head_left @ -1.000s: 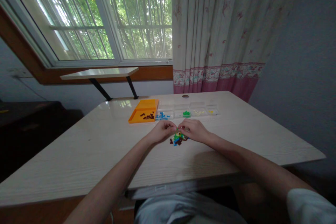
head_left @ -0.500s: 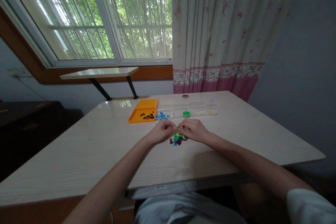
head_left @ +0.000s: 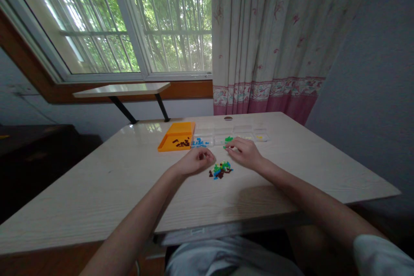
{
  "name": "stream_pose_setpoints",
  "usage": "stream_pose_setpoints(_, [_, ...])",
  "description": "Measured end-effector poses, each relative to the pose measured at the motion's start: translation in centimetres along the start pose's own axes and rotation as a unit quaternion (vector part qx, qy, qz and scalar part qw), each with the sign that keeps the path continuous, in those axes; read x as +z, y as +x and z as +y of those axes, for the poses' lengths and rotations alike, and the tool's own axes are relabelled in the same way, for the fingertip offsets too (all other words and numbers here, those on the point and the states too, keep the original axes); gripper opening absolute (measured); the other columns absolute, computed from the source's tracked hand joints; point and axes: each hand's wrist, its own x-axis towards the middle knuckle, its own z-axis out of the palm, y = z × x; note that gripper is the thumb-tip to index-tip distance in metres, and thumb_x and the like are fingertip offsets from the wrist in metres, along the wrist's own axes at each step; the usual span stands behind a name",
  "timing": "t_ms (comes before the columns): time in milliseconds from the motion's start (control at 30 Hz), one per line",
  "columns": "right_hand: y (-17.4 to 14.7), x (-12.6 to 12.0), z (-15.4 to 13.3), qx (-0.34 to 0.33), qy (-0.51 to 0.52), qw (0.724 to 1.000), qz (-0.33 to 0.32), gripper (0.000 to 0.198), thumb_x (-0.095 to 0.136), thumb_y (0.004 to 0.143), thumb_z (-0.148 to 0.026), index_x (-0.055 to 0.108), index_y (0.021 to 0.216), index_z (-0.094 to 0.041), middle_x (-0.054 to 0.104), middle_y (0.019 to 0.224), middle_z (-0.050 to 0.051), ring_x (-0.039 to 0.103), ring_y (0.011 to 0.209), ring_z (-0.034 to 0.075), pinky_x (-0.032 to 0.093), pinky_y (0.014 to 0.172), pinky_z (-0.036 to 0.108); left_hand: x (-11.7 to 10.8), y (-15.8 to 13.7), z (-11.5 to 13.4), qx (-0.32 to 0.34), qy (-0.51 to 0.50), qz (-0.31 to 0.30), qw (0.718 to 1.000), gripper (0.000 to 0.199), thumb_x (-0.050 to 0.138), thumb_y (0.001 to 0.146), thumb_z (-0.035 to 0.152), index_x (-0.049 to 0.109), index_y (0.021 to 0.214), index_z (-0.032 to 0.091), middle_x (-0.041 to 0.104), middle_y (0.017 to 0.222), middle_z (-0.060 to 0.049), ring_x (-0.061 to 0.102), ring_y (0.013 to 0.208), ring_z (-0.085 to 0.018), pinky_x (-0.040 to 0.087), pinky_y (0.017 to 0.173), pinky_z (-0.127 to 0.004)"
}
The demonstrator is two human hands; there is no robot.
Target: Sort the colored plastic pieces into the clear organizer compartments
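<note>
While several colours already lie apart in boxes along the far part of the bench (head_left: pixel 129 194), a mixed pile (head_left: pixel 221 169) of small pieces sits loose in front of the person, so the work looks only partly done. Brown pieces (head_left: pixel 181 142) lie in the open orange box (head_left: pixel 181 127), blue pieces (head_left: pixel 199 142) in the clear box just beside it, then green pieces (head_left: pixel 228 139) further right, with a few yellow pieces (head_left: pixel 259 137) at the end. What is left is the pile, where brown, blue, green and pale or yellow bits are jumbled together. The right hand (head_left: pixel 245 153) has its grip pinched on what seems a small green piece (head_left: pixel 224 147), just short of the green ones. The left hand (head_left: pixel 196 161) rests beside the pile, fingers curled; whether its grip holds anything, I cannot tell.
</note>
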Motion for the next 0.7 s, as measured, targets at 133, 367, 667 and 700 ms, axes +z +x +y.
stream_pose_setpoints(133, [0.3,-1.6,1.2,0.039,-0.017,0.996,0.075,0.014,0.05,0.082,-0.027,0.062,0.084,-0.019,0.063,0.076,0.004,0.054,0.066,0.012,0.041,0.063,0.023,-0.6,-0.3,-0.3,-0.021,0.004,-0.088,0.996,0.019,0.058,0.069,0.029,0.06,0.069,0.009,0.055,0.06,-0.001,0.043,0.054,-0.007,0.035,0.051,-0.017])
stream_pose_setpoints(367, [0.3,-2.1,1.7,0.061,-0.025,0.994,0.088,0.017,0.05,0.082,-0.03,0.063,0.083,-0.019,0.061,0.072,0.003,0.049,0.056,0.01,0.039,0.057,0.024,-0.7,-0.3,-0.9,-0.032,0.036,-0.116,0.992,0.017,0.058,0.068,0.027,0.062,0.073,0.01,0.056,0.061,0.0,0.045,0.054,-0.007,0.033,0.05,-0.017])
stream_pose_setpoints(667, [0.2,-1.8,1.6,0.079,-0.004,0.992,0.101,0.018,0.049,0.082,-0.032,0.062,0.083,-0.019,0.06,0.072,0.003,0.047,0.055,0.011,0.039,0.056,0.024,-0.7,-0.5,0.1,-0.043,0.051,-0.124,0.99,0.02,0.061,0.066,0.029,0.064,0.072,0.01,0.053,0.056,0.001,0.042,0.051,-0.007,0.031,0.048,-0.016])
stream_pose_setpoints(700, [0.2,-1.8,1.6,0.078,-0.004,0.992,0.101,0.018,0.05,0.082,-0.032,0.062,0.083,-0.019,0.06,0.072,0.003,0.047,0.055,0.011,0.039,0.055,0.024,-0.7,-0.5,0.1,-0.046,0.052,-0.124,0.99,0.02,0.061,0.066,0.029,0.064,0.072,0.01,0.052,0.056,0.001,0.042,0.051,-0.007,0.03,0.047,-0.016])
